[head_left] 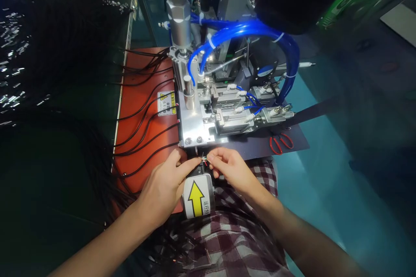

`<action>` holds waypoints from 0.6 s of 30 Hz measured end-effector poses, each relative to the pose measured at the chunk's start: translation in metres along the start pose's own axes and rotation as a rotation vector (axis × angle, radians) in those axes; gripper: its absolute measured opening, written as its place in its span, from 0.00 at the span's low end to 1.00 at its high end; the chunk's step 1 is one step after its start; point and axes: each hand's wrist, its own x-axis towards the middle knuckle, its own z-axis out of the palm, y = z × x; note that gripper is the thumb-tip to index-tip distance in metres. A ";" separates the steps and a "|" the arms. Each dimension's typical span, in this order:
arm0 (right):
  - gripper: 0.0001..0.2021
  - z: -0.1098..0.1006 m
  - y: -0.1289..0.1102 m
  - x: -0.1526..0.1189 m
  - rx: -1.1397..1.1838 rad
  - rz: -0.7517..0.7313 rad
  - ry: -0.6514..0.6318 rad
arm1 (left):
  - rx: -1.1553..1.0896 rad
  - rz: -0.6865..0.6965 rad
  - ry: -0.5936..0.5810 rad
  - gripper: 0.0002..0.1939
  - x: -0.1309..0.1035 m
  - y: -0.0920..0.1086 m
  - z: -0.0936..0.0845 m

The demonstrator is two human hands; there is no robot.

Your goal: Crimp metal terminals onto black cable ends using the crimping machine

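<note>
An orange-red mat [136, 138] covers the bench, bearing black cables [146, 117], a metal machine [208, 112] and red scissors [281, 143].

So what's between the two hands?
In the head view, thin coloured wire ends, pinched from both sides by the left hand and right hand, just under the machine's metal plate.

The thin wire ends [204, 160] pinched between both hands are too small to make out.

A white label [197, 198] at lower centre bears a yellow arrow pointing up, with small characters too blurred to read. A yellow-and-white warning sticker [166, 103] on the orange plate [136, 138] is illegible.
</note>
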 end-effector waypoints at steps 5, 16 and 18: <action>0.13 0.000 -0.002 0.001 0.007 0.006 -0.009 | -0.018 0.003 0.020 0.18 0.000 -0.001 0.001; 0.13 -0.002 0.000 0.000 0.031 0.049 -0.029 | 0.057 0.042 -0.007 0.19 0.001 0.000 -0.001; 0.13 -0.002 -0.001 0.001 0.035 0.060 -0.029 | 0.075 0.039 -0.012 0.20 0.000 0.000 0.000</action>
